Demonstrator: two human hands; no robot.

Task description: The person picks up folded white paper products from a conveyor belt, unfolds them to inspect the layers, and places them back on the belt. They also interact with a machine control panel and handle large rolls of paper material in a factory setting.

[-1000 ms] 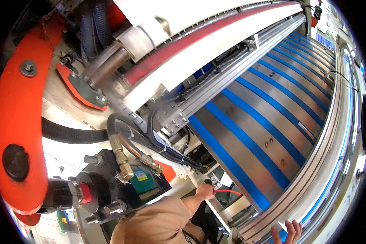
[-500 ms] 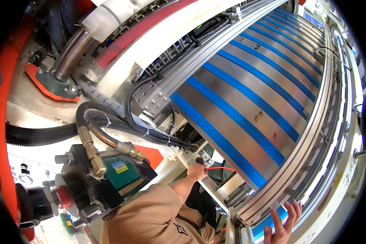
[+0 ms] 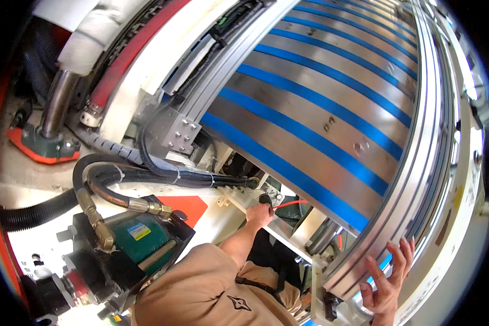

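Observation:
My left hand [image 3: 259, 215] reaches out past the brown sleeve and is closed round a small black piece [image 3: 265, 199], which rises above the fist. Its kind I cannot make out. A thin red hose [image 3: 290, 204] runs off to the right beside it. At the lower right, my right hand [image 3: 388, 277] holds nothing, its fingers spread and bent, palm turned up. It is nearest the end of a long aluminium rail [image 3: 358, 261]; whether it touches the rail I cannot tell. Beyond both hands lies a metal bed [image 3: 309, 122] crossed by blue strips [image 3: 288, 165].
On the left sits a green and black hydraulic cylinder [image 3: 141, 236] with thick black hoses [image 3: 119, 176]. Behind it stand a metal post on a red-edged foot [image 3: 46, 146] and a white beam [image 3: 130, 81]. A pale frame bar [image 3: 280, 228] runs beside my left hand.
The view has shifted, so the bed and cylinder sit differently. My right hand has come up farther beside the rail, fingers still spread. My left hand keeps hold of the black piece.

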